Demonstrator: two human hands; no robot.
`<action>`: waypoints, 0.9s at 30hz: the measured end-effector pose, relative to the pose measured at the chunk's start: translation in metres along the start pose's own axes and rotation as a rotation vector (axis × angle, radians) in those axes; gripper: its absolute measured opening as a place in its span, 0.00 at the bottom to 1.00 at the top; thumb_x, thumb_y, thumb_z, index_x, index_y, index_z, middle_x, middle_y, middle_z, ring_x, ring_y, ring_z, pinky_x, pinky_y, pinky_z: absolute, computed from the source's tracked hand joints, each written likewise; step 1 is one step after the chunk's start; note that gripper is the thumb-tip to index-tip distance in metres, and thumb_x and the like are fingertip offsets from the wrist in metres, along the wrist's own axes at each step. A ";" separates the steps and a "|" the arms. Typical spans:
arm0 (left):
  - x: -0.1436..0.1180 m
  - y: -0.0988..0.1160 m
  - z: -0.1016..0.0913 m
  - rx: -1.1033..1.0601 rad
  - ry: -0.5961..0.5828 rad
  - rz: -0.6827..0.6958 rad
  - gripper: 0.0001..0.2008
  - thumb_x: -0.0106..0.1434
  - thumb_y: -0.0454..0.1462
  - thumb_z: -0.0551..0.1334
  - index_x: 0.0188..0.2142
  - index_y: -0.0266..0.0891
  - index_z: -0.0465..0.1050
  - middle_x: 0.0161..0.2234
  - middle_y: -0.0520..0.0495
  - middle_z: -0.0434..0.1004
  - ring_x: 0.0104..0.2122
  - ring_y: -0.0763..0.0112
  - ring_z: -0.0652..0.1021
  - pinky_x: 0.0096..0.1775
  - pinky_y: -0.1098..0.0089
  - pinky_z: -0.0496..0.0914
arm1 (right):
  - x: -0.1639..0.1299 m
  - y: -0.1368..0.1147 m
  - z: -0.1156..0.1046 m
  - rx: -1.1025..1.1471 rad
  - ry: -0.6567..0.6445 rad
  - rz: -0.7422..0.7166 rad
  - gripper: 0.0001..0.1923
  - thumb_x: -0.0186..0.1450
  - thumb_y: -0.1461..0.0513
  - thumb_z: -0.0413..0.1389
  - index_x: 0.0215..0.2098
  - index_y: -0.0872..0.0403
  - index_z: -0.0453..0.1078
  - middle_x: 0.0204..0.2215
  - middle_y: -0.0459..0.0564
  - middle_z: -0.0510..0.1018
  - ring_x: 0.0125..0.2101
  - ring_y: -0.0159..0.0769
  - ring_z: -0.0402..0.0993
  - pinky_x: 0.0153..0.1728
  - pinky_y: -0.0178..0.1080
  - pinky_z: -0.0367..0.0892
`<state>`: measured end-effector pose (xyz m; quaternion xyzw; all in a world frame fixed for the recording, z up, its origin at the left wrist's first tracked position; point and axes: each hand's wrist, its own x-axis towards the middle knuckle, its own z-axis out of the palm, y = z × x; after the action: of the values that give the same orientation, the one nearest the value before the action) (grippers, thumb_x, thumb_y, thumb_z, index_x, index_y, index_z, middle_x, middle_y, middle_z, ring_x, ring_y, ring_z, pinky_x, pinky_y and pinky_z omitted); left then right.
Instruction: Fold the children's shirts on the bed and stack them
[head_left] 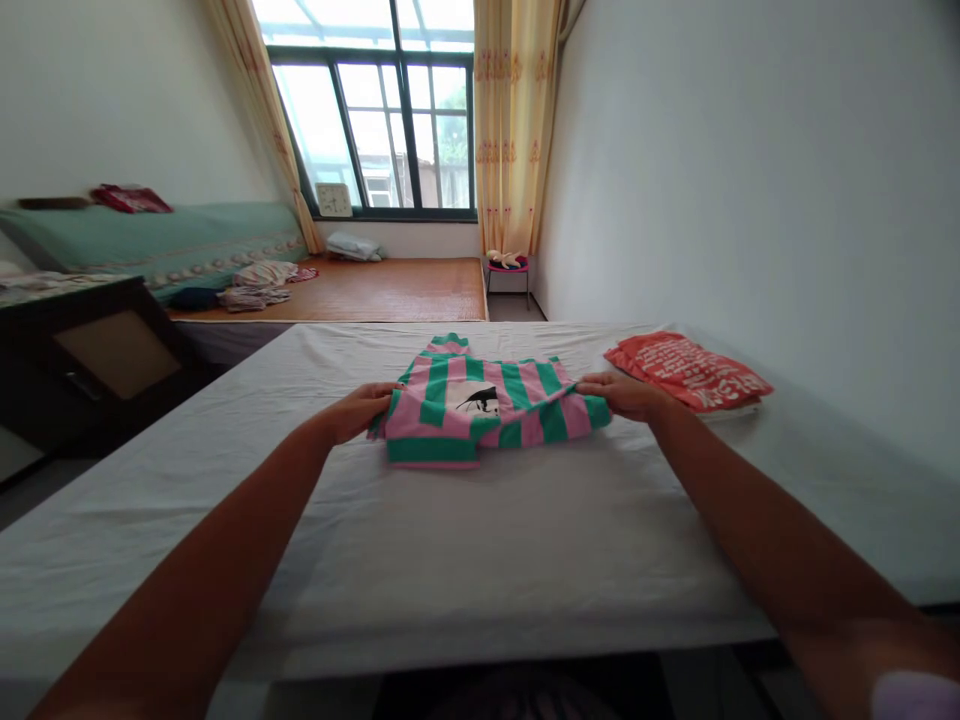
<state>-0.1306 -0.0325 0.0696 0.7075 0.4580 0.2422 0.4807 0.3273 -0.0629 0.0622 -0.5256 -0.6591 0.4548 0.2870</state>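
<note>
A pink and green striped shirt (517,385) with a black and white print lies partly folded in the middle of the white-sheeted surface. My left hand (366,408) pinches its left edge between thumb and fingers. At the opposite edge, my right hand (621,393) grips the fabric the same way. The cloth sags a little between the two hands, and one sleeve points away from me at the far left. Part of the near layer hangs lower on the left side.
Folded red clothing with white lettering (686,370) lies to the right, near the wall. Beyond the white sheet (225,440) stands a bed with a brown mat (405,285) and heaped clothes (259,285). A dark cabinet (97,340) is at the left.
</note>
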 end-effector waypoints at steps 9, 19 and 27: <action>0.010 -0.039 0.009 -0.284 0.285 -0.069 0.38 0.48 0.54 0.69 0.56 0.44 0.67 0.48 0.42 0.77 0.42 0.63 0.79 0.39 0.67 0.74 | 0.004 0.028 0.016 0.172 0.240 0.209 0.29 0.61 0.44 0.55 0.53 0.52 0.64 0.27 0.46 0.74 0.24 0.31 0.69 0.22 0.32 0.65; 0.000 -0.039 -0.007 -0.005 0.080 -0.030 0.29 0.49 0.53 0.68 0.46 0.38 0.78 0.34 0.48 0.78 0.33 0.66 0.76 0.33 0.72 0.69 | -0.006 0.031 0.003 -0.109 -0.048 -0.030 0.25 0.55 0.48 0.62 0.44 0.54 0.76 0.27 0.45 0.72 0.25 0.29 0.63 0.25 0.31 0.58; 0.010 -0.051 -0.009 0.591 0.288 0.230 0.16 0.55 0.47 0.64 0.38 0.41 0.78 0.43 0.44 0.75 0.43 0.59 0.74 0.47 0.62 0.69 | -0.007 0.036 -0.004 -0.285 0.010 0.086 0.26 0.59 0.43 0.54 0.35 0.57 0.74 0.19 0.43 0.68 0.20 0.28 0.62 0.21 0.31 0.56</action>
<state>-0.1541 -0.0130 0.0264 0.8218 0.4885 0.2489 0.1550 0.3485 -0.0671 0.0324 -0.5911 -0.6925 0.3659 0.1928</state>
